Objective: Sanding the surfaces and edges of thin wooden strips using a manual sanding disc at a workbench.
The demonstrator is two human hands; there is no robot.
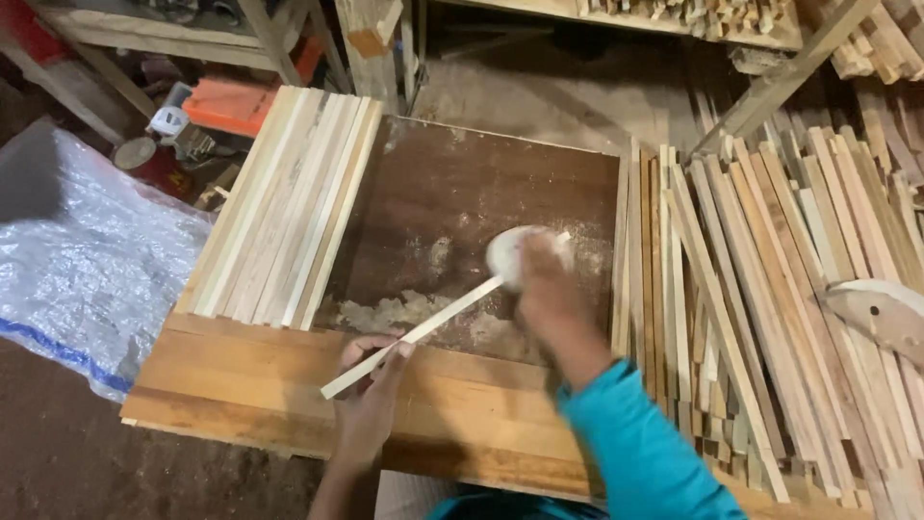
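A thin pale wooden strip (438, 320) lies at a slant across the dark brown board (452, 183). My left hand (373, 380) grips the strip's near end against the light plank at the table's front. My right hand (545, 289), blurred by motion, presses a whitish pad (502, 254) onto the strip's far end. Pale sawdust (395, 310) lies on the board beneath the strip. A teal sleeve covers my right arm.
A neat row of pale strips (289, 207) lies left of the board. A large loose heap of strips (770, 289) fills the right side. Crumpled clear plastic sheet (77, 260) lies at the left. An orange object (226, 101) sits at the back.
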